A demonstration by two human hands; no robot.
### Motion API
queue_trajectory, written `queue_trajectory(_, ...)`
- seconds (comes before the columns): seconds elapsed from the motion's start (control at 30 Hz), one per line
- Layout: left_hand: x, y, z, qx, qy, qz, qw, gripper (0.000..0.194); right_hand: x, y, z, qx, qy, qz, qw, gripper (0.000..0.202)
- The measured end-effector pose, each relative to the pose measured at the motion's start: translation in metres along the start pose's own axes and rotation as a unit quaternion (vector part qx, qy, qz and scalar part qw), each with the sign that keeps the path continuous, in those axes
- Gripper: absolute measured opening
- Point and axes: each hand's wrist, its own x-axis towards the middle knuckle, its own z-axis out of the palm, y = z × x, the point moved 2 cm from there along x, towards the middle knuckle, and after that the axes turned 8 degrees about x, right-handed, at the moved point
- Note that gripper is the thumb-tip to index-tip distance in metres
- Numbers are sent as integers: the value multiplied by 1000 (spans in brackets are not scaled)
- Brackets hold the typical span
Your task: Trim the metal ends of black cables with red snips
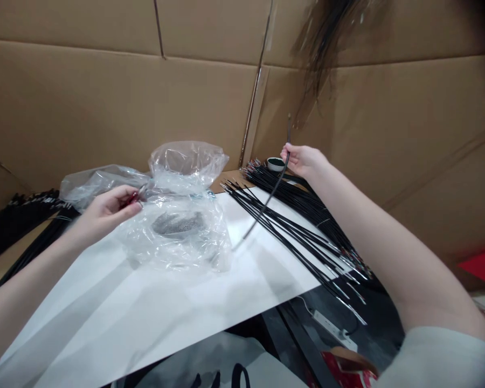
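Note:
My right hand [301, 160] is raised at the back right of the table, its fingers pinched round a thin black cable [271, 195]. The cable's lower end slants down to the left above the white tabletop. On the left, my left hand [115, 207] is closed round a small tool with red handles [130, 200]; its metal tip points right, and its exact kind is unclear. Right beyond that tool lies a clear plastic bag [210, 237] with a mass of small grey pieces [178, 222] in it. Below my right hand, several loose black cables [281, 231] lie fanned out.
A thick bundle of black cables [303, 200] lies at the right, beside a small white dish [275, 164] with dark green contents. More black cables [32, 231] lie far left. Cardboard walls [84, 97] stand behind. A power strip [334, 330] is below the table's edge.

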Motion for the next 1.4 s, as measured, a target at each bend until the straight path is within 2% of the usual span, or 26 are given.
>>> queue_trajectory(0.13,10,33,20,-15,-53,51,997,33,-31,-23,28,90,-62,-22,994,20)
queue_trajectory(0.23,21,60,37,74,-49,99,991,40,-56,-28,46,104,-77,-6,992,24)
queue_trajectory(0.33,31,77,54,173,-78,154,970,22,-76,-28,53,108,-90,-11,990,22)
queue_trajectory(0.4,36,81,61,197,-112,175,958,11,-83,-28,50,105,-93,-27,990,20)
queue_trajectory(0.5,41,75,64,194,-127,193,954,10,-86,-30,32,52,-109,-45,992,17)
queue_trajectory(0.57,44,65,62,190,-121,199,954,14,-84,-32,14,-50,-128,-60,989,16)
queue_trajectory(0.7,45,38,54,215,-127,205,946,15,-77,-33,-27,-288,-145,-56,945,24)
queue_trajectory(0.77,44,28,53,244,-141,205,937,18,-77,-35,-39,-319,-103,-121,934,27)
queue_trajectory(0.83,42,21,56,278,-160,198,926,22,-81,-36,-39,-278,-67,-226,931,17)
queue_trajectory(0.87,42,19,58,294,-169,194,921,22,-85,-33,-33,-249,-68,-263,930,8)
queue_trajectory(0.93,40,18,62,317,-178,191,912,22,-96,-21,-12,-216,-130,-272,929,41)
queue_trajectory(0.97,39,18,64,325,-177,193,909,22,-103,-13,3,-217,-188,-260,922,50)
queue_trajectory(1.0,38,18,66,331,-172,198,906,21,-112,-3,19,-226,-259,-252,905,48)
queue_trajectory(1.07,36,18,70,345,-154,219,900,21,-130,19,52,-258,-405,-237,844,23)
queue_trajectory(1.13,32,16,73,364,-139,249,886,19,-144,44,81,-288,-488,-189,802,16)
queue_trajectory(1.2,27,13,76,391,-123,276,870,17,-152,68,105,-298,-532,-129,782,19)
queue_trajectory(1.3,22,10,78,424,-79,294,853,22,-152,100,131,-272,-556,-56,784,24)
queue_trajectory(1.4,20,10,78,421,-70,284,859,24,-147,124,145,-234,-589,40,772,33)
